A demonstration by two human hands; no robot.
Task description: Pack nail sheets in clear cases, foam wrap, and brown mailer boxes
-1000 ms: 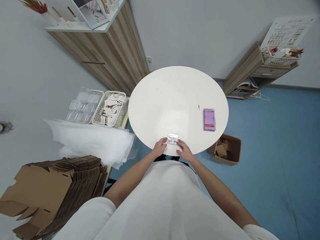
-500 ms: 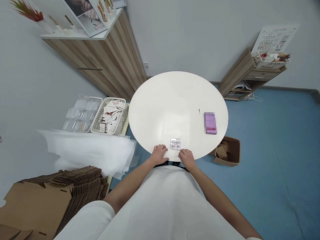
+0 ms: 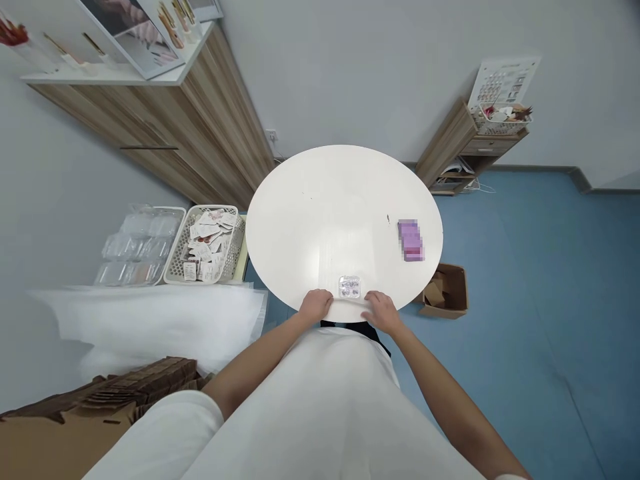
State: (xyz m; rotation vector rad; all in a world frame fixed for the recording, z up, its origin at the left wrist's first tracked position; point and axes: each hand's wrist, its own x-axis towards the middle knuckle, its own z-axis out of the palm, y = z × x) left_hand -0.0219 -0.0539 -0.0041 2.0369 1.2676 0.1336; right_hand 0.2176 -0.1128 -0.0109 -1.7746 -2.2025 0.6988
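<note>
A small clear plastic case (image 3: 349,287) with rows of small shiny pieces inside lies flat near the close edge of the white oval table (image 3: 345,180). Just on my side of the case, a thin white sheet (image 3: 349,304) stretches between my hands; its folded-looking edge barely stands out against the tabletop. My left hand (image 3: 316,305) is closed on the sheet's left end. At the other end, my right hand (image 3: 381,312) curls its fingers and thumb round the sheet. Neither hand visibly touches the case.
A blurred purple pack (image 3: 411,240) lies on the table's right side. An open cardboard box (image 3: 453,290) stands below it on the floor. To the left are a basket of cards (image 3: 210,243), clear plastic boxes (image 3: 137,247), white sheets (image 3: 160,320) and folded cardboard (image 3: 60,440).
The view has shifted slightly. My right hand has moved a little away from the case, and the white sheet's edge now shows between my hands. The case stays in place on the table.
</note>
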